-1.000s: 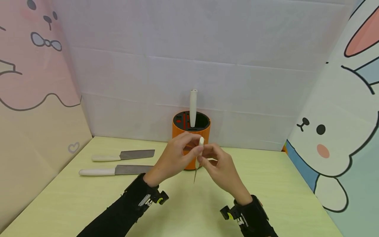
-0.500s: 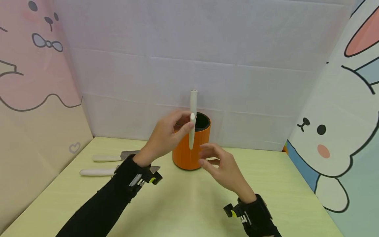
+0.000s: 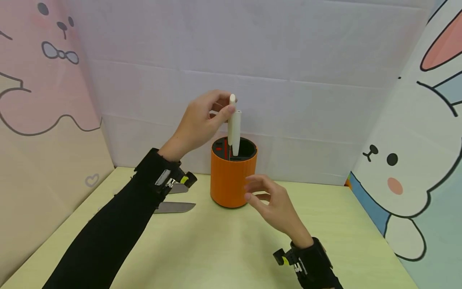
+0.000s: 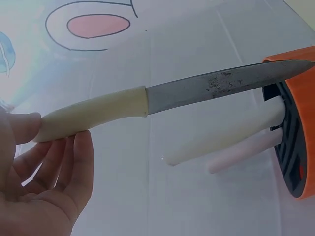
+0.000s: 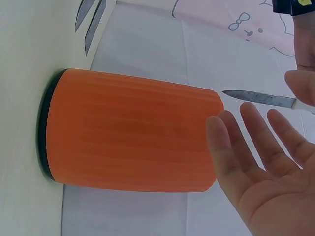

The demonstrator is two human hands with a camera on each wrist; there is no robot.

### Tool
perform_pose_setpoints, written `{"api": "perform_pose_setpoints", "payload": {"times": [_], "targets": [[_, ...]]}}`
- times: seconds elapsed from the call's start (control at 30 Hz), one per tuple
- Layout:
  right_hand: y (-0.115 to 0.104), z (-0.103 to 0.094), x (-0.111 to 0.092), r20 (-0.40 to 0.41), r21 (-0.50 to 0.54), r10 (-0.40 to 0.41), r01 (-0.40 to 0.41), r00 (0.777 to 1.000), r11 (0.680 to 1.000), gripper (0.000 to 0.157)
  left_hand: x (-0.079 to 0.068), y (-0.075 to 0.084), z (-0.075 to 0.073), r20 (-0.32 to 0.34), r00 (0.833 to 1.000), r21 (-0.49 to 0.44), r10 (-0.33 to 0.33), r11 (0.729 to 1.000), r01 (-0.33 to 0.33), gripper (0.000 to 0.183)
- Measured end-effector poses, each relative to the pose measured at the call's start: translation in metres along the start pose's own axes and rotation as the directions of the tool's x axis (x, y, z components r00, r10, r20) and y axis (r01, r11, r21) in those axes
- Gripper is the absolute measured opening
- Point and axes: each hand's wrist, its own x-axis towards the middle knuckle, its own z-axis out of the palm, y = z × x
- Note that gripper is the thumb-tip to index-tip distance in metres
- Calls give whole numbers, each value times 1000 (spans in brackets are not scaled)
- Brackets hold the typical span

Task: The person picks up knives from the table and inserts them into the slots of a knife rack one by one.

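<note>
My left hand (image 3: 202,120) pinches a knife (image 4: 98,108) by the end of its cream handle, blade pointing down. The blade tip hangs close to the top of an orange round knife block (image 3: 231,184); whether it lines up with a slot I cannot tell. Two pale handles stick up from the block in the left wrist view, a white handle (image 4: 231,132) and a pinkish handle (image 4: 246,150); from the head they nearly overlap. Beside the block's right front, my right hand (image 3: 268,204) hovers with loosely bent fingers, holding nothing.
Two more knives lie on the table left of the block; their blades (image 3: 177,207) show while the left sleeve (image 3: 108,216) covers their handles. A white sheet (image 3: 162,96) hangs behind the block, and cartoon panels (image 3: 411,172) flank the table (image 3: 231,249).
Both hands were at the knife in front of the block; the right hand let go and drew slightly right. The left hand raised the knife up and over the block's top.
</note>
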Motion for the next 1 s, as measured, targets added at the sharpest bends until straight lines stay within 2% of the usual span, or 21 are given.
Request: {"api": "perform_pose_setpoints", "payload": {"times": [0.07, 0.27, 0.37, 0.47, 0.73, 1.0], "targets": [[0, 0, 0, -2, 2, 1, -1, 1000, 1000, 32, 7, 6, -3, -4, 1000, -4, -5, 1000, 5, 21], [-1, 0, 0, -14, 5, -14, 14, 1000, 1000, 31, 20, 36, -12, -19, 1000, -1, -17, 1000, 17, 19], [0, 0, 0, -20, 1, -22, 22, 1000, 1000, 29, 24, 40, -13, -24, 1000, 8, -16, 1000, 16, 18], [0, 0, 0, -22, -2, -26, 26, 999, 1000, 28, 27, 33, -11, -32, 999, 9, -17, 1000, 17, 19], [1, 1, 1, -20, 1, -23, 23, 1000, 1000, 27, 32, -21, -2, -41, 999, 23, 11, 1000, -10, 19], [2, 2, 1, -13, 4, -8, 8, 1000, 1000, 27, 26, -37, 6, -17, 1000, 34, -11, 999, 12, 19]]}}
